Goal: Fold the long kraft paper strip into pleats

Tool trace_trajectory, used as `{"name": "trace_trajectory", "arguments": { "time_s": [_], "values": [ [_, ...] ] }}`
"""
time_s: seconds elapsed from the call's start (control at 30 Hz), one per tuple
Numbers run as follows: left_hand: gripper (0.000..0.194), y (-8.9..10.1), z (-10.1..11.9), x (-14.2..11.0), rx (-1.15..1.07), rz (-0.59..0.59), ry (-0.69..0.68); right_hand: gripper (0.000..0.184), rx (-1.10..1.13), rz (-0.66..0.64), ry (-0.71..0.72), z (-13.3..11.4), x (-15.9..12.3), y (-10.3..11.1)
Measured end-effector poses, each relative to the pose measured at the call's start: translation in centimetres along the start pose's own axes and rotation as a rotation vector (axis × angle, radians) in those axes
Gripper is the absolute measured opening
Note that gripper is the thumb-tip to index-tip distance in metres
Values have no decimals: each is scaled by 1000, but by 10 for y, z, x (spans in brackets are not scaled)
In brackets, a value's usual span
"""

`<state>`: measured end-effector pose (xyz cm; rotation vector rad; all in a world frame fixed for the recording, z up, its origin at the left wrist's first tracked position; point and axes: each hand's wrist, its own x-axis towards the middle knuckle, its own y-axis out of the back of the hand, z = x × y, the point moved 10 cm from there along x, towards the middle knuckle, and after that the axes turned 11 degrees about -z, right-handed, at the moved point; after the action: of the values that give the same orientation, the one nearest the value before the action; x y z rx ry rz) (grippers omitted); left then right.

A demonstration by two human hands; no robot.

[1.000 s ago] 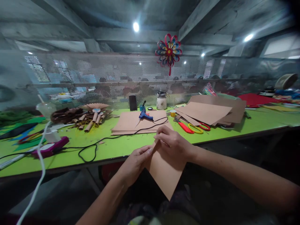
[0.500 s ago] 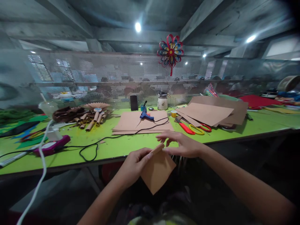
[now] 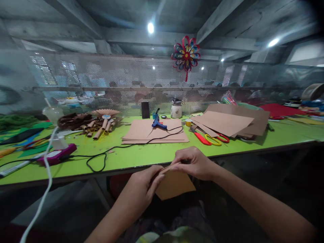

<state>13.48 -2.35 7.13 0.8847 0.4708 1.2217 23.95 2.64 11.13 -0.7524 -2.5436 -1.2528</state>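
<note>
A sheet of brown kraft paper hangs below the table's front edge, its upper edge folded into a narrow strip. My left hand pinches the left end of that fold between thumb and fingers. At the right end, my right hand is closed on the same fold, thumb below and fingers on top. The loose part of the sheet slopes down beneath both hands. Beyond them, a blue glue gun rests on a stack of brown paper.
Scissors with red and yellow handles lie beside more brown sheets on the green table. A black cord crosses to a purple power strip. Rolled paper pieces lie at left; a white cable hangs in front.
My right hand has come down and its fingers have closed on the folded edge. The paper has tilted, so its face looks shorter. The camera has shifted slightly.
</note>
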Motion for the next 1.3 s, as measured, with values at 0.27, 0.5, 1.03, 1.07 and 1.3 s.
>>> {"name": "trace_trajectory", "arguments": {
  "time_s": [0.27,0.5,1.03,1.07,1.3],
  "values": [
    [27,-7,-14,-12,75,-40,19,26,-121,-18,15,1,-10,-7],
    [26,-14,1,-23,248,-44,-84,30,-139,-72,-25,2,-17,-11],
    [28,-6,-2,-27,210,-202,-59,23,-332,-369,74,-21,-8,-59],
    [28,-5,-2,-29,186,-214,-54,23,-367,-377,68,-21,-9,-63],
    [24,4,-8,-36,131,-220,-22,16,-588,-505,35,-16,-10,-78]
  ]
}}
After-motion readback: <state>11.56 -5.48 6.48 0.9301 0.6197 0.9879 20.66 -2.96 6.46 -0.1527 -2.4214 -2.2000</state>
